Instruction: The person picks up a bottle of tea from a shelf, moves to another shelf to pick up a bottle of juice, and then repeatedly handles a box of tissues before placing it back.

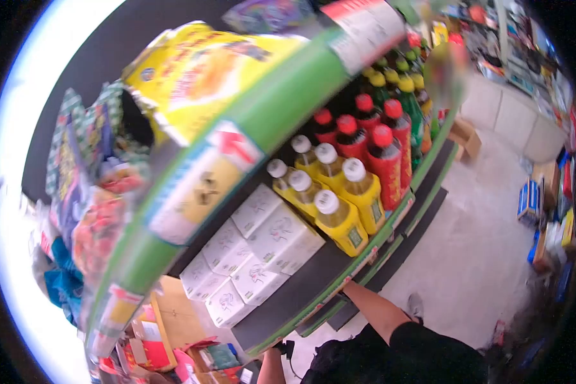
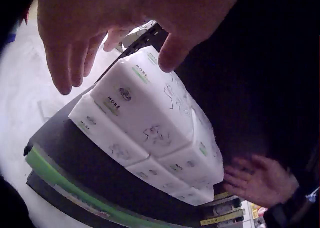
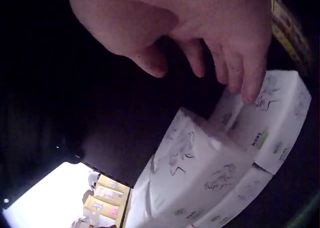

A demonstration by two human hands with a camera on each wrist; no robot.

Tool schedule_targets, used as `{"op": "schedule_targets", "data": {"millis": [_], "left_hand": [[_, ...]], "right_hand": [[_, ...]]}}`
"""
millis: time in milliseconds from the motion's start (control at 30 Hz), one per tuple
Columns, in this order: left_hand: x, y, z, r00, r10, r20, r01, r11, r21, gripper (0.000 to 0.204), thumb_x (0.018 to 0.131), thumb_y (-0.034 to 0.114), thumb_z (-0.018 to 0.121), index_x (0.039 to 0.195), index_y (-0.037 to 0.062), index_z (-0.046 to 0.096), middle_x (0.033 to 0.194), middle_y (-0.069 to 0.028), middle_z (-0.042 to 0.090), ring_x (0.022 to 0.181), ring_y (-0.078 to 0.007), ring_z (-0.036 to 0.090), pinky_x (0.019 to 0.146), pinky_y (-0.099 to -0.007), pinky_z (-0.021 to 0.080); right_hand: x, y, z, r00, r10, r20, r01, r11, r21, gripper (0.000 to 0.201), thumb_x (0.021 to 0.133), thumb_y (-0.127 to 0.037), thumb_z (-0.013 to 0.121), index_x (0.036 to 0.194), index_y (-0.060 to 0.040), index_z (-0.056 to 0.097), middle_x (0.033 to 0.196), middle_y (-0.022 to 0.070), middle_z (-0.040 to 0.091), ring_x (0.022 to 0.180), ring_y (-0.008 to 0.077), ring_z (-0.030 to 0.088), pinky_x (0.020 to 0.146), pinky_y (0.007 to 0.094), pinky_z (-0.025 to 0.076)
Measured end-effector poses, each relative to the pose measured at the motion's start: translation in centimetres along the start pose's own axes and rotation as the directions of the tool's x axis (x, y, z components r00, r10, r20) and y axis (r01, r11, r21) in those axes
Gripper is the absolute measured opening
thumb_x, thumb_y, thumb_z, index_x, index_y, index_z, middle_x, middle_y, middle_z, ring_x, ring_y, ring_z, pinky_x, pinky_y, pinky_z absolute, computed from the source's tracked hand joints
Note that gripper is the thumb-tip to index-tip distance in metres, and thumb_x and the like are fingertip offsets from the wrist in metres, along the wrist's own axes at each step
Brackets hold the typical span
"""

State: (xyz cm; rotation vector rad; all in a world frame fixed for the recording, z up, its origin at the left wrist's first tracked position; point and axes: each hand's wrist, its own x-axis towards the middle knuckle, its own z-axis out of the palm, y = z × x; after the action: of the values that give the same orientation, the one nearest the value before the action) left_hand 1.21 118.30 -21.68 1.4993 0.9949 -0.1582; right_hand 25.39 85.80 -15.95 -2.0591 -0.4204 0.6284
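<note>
From the head camera we see a black shelf (image 1: 301, 291) with a green edge, white tissue packs (image 1: 256, 246) beside yellow and red bottles (image 1: 358, 173), and a grey shop floor. At the left wrist, our left hand (image 2: 135, 17) hovers spread over packs printed "MORE". At the right wrist, our right hand (image 3: 200, 27), fingers relaxed, touches a pack.

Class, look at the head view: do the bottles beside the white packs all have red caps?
No: the yellow bottles nearest the white packs have white caps.

Tissue packs (image 2: 150, 123) — glossy plastic wrap; shelf (image 2: 75, 153) — matt black.
</note>
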Motion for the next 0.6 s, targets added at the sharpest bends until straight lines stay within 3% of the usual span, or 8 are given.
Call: {"op": "schedule_targets", "data": {"millis": [133,167,267,300,367,467,533,600], "left_hand": [[-3.8,-1.5,1.4,0.999,-0.044,-0.024,0.047,0.994,0.103,0.042,0.100,0.025,0.045,0.139,0.0102,0.044,0.128,-0.0105,0.056,0.121,-0.0271,0.053,0.090,-0.0438,0.051],[-4.6,-1.9,2.0,0.998,-0.070,-0.002,0.070,0.989,0.127,0.041,0.100,0.024,0.045,0.139,0.0096,0.045,0.127,-0.0103,0.057,0.120,-0.0264,0.054,0.089,-0.0430,0.052],[-12.8,-0.2,4.5,0.992,-0.089,0.091,0.060,0.958,0.281,0.036,0.094,0.022,0.060,0.126,0.0053,0.059,0.111,-0.0068,0.066,0.102,-0.0185,0.062,0.086,-0.0334,0.052],[-14.7,-0.5,5.0,0.989,-0.062,0.135,0.004,0.920,0.393,0.040,0.089,0.024,0.068,0.121,0.0025,0.063,0.109,-0.0072,0.067,0.097,-0.0154,0.063,0.084,-0.0312,0.052],[-20.7,2.7,6.4,0.916,0.282,0.284,-0.360,0.891,0.276,0.044,0.086,0.015,0.069,0.127,0.0020,0.059,0.113,-0.0143,0.064,0.099,-0.0215,0.063,0.084,-0.0328,0.052],[-25.5,9.2,8.0,0.879,0.270,0.393,-0.253,0.963,-0.097,0.047,0.086,0.018,0.068,0.129,0.0027,0.058,0.114,-0.0123,0.067,0.098,-0.0187,0.064,0.083,-0.0320,0.053],[-28.5,15.7,9.4,0.802,0.400,0.443,-0.365,0.916,-0.167,0.037,0.090,0.014,0.064,0.125,0.0028,0.060,0.105,-0.0085,0.067,0.096,-0.0171,0.063,0.084,-0.0305,0.052],[-30.4,23.4,10.8,0.686,0.572,0.449,-0.622,0.782,-0.046,0.034,0.092,0.008,0.061,0.126,0.0037,0.059,0.105,-0.0067,0.066,0.098,-0.0151,0.062,0.089,-0.0294,0.049]], "right_hand": [[-3.2,6.9,-0.9,0.997,-0.012,0.073,0.015,0.999,-0.033,0.042,0.090,-0.035,0.050,0.121,-0.0065,0.053,0.122,0.0255,0.056,0.117,0.0378,0.052,0.096,0.0446,0.043],[-7.1,2.3,-5.6,0.963,0.161,0.218,-0.140,0.984,-0.110,0.043,0.092,-0.037,0.048,0.120,-0.0054,0.055,0.120,0.0257,0.058,0.114,0.0398,0.055,0.093,0.0468,0.045],[-17.5,11.2,-8.7,0.899,-0.390,0.198,0.406,0.913,-0.048,0.042,0.094,-0.039,0.047,0.124,-0.0117,0.059,0.122,0.0157,0.063,0.118,0.0339,0.054,0.099,0.0441,0.042],[-19.4,17.0,-7.9,0.944,-0.182,0.275,0.239,0.953,-0.188,0.044,0.092,-0.039,0.049,0.122,-0.0097,0.061,0.120,0.0117,0.065,0.120,0.0302,0.053,0.103,0.0429,0.040],[-25.2,13.3,-12.9,0.955,-0.030,0.294,0.100,0.969,-0.227,0.045,0.094,-0.040,0.049,0.119,-0.0044,0.062,0.117,0.0116,0.066,0.115,0.0288,0.058,0.100,0.0418,0.044],[-26.5,9.8,-15.3,0.964,0.206,0.169,-0.151,0.945,-0.289,0.042,0.087,-0.040,0.063,0.113,-0.0073,0.067,0.110,0.0141,0.068,0.098,0.0288,0.065,0.089,0.0369,0.051],[-24.8,6.5,-15.9,0.946,-0.245,0.211,0.285,0.941,-0.185,0.031,0.091,-0.028,0.062,0.114,-0.0066,0.067,0.107,0.0136,0.069,0.096,0.0266,0.066,0.088,0.0333,0.052],[-24.9,-8.7,-18.4,0.972,-0.143,0.188,0.120,0.985,0.125,0.029,0.093,-0.021,0.061,0.115,-0.0025,0.064,0.110,0.0115,0.068,0.101,0.0256,0.066,0.089,0.0332,0.052]]}}
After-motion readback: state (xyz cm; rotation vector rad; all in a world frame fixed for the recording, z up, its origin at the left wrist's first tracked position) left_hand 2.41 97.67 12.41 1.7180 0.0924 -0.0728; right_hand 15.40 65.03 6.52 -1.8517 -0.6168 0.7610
